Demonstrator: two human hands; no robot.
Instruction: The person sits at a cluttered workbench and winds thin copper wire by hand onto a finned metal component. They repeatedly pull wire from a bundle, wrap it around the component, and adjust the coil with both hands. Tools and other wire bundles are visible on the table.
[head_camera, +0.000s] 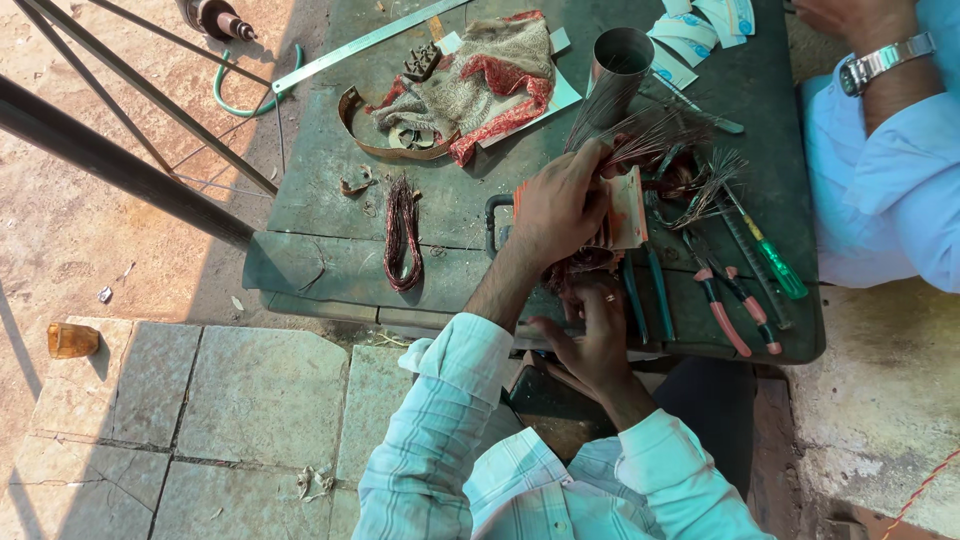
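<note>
Copper winding (590, 262) sits between both hands: left hand (560, 205) closed over its top, right hand (590, 335) cupping below. Winding work underway; next calls for firm grip. Pliers (725, 300) right.

We see a loop of copper wire (402, 232) on the dark green table (320, 190), a knitted cloth (480, 80), a steel ruler (365, 42), red-handled pliers (728, 300), a green-handled screwdriver (775, 262), a metal tube (615, 75), a co-worker's wristwatch (880, 62).
</note>
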